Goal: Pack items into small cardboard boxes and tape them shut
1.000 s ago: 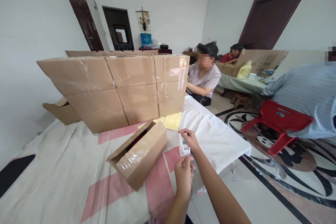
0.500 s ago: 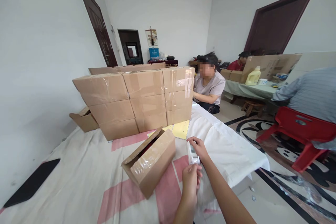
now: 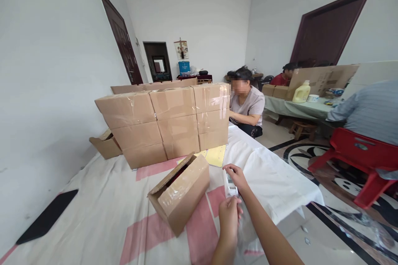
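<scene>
My right hand (image 3: 236,177) is closed round the far end of a white tape dispenser (image 3: 230,189) at the table's right side. Just below its near end, my left hand (image 3: 229,215) has its fingers pinched together. Whatever lies between those fingers is too small to make out. Left of both hands, a brown cardboard box (image 3: 183,194) lies at an angle on the cloth. Its long flap stands partly raised, with something dark red in the gap. Clear tape shines on its side.
Taped cardboard boxes (image 3: 161,122) form a wall behind, with a yellow sheet (image 3: 217,156) at its foot. A black flat object (image 3: 48,217) lies far left. Another person (image 3: 248,105) crouches beyond the table; others sit at a second table (image 3: 280,103) to the right.
The view has shifted slightly, so the scene sits a little lower and further right. Both hands keep nearly the same pose at the tape dispenser; the box lies as before.
</scene>
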A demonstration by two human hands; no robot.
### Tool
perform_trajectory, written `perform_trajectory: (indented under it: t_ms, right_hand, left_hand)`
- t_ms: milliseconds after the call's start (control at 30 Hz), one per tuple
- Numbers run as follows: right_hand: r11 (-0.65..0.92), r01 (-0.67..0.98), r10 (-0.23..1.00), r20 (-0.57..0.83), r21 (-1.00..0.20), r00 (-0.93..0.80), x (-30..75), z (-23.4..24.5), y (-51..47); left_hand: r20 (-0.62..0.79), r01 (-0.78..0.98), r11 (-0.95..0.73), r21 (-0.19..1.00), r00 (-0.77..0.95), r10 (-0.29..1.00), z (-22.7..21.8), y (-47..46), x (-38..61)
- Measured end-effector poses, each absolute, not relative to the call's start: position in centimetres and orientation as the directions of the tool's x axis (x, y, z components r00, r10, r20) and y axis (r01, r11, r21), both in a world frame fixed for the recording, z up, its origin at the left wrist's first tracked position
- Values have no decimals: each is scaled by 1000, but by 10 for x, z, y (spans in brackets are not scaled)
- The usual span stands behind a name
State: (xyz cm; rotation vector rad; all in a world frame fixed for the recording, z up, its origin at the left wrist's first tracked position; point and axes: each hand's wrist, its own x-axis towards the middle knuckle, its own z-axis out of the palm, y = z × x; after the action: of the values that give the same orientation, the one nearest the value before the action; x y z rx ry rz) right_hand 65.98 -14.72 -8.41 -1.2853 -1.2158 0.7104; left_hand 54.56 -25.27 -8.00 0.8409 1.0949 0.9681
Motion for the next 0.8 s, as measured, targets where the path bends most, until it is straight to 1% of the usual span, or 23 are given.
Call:
perform_trajectory:
  t_ms: [200,333,533,800]
  right_hand:
    - [213,218,925,269,-952,269,661,-85,-148]
    - [214,212,926,267,-954,267,660,-83,-149]
    - [215,214,926,269,-953,266,660,-82,-150]
    - [229,224,919,286,-947,270,659,-80,-151]
  left_hand:
    - [-216,-152,228,962,93,972,-80,-259,549]
    - [-243,-134,258,957,116,963,-80,-260,549]
    - [-193,-144,204,968,88,977,-83,-261,550]
    - [-248,-129,263,956,117,962,-74,-261,546]
